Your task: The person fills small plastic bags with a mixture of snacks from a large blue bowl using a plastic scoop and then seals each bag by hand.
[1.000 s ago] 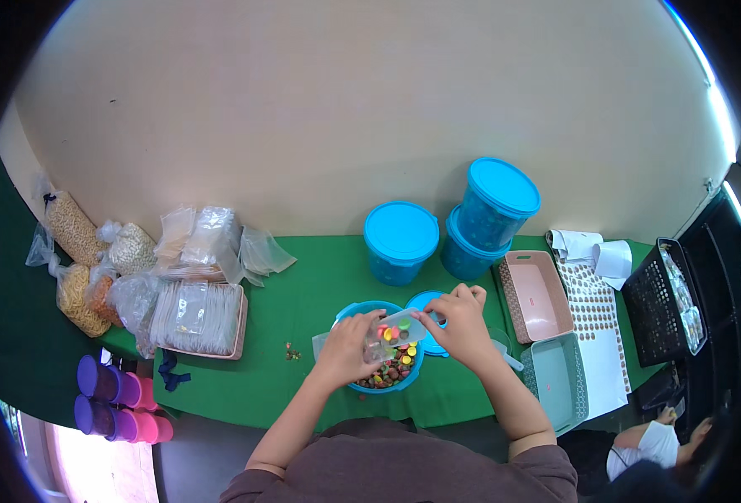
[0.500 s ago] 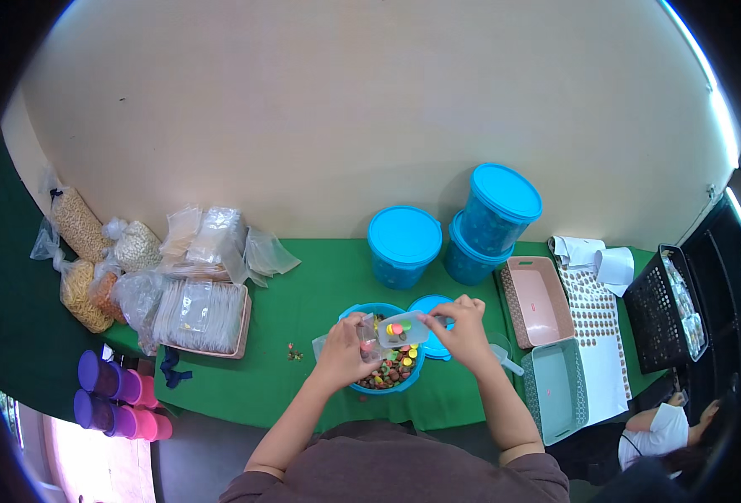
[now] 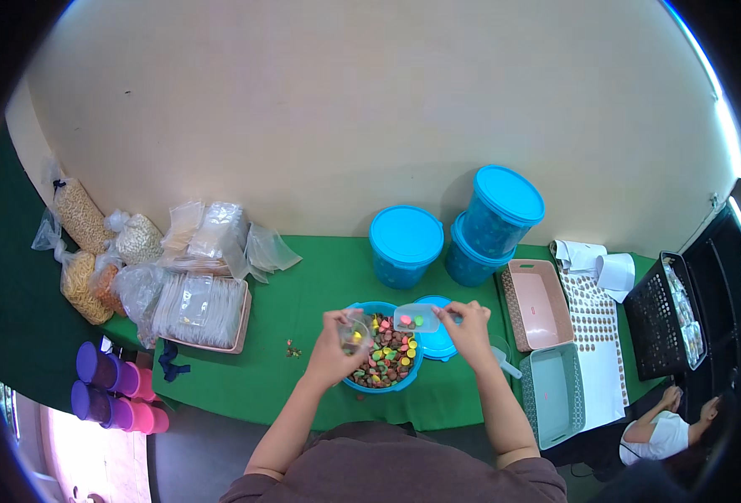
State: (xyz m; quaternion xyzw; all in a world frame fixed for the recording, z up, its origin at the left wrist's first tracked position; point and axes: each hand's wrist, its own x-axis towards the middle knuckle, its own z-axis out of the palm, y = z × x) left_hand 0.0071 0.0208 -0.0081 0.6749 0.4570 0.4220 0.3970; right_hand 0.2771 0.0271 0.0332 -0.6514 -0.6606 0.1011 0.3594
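My left hand (image 3: 333,350) grips a clear plastic container (image 3: 356,333) with a few yellow pieces visible in it. From the right, my right hand (image 3: 468,329) pinches the handle of a translucent scoop (image 3: 417,318), which carries a few pink, green and brown pieces. Both are held above a round blue tub (image 3: 419,369) filled with colourful, candy-like pieces (image 3: 390,360). A blue lid (image 3: 439,342) lies behind the scoop, partly covered by my right hand.
Lidded blue tubs (image 3: 406,239) stand at the back. Left are packed plastic pouches (image 3: 199,312) and bags of snacks (image 3: 84,285). Right are a pink basket (image 3: 538,302), a green basket (image 3: 555,402), a clear jug (image 3: 505,359) and a black crate (image 3: 660,323). Another person (image 3: 660,432) is at lower right.
The scoop has moved right and up, away from the clear container, and holds fewer pieces. My left hand has shifted slightly left with the container, uncovering more of the tub's contents.
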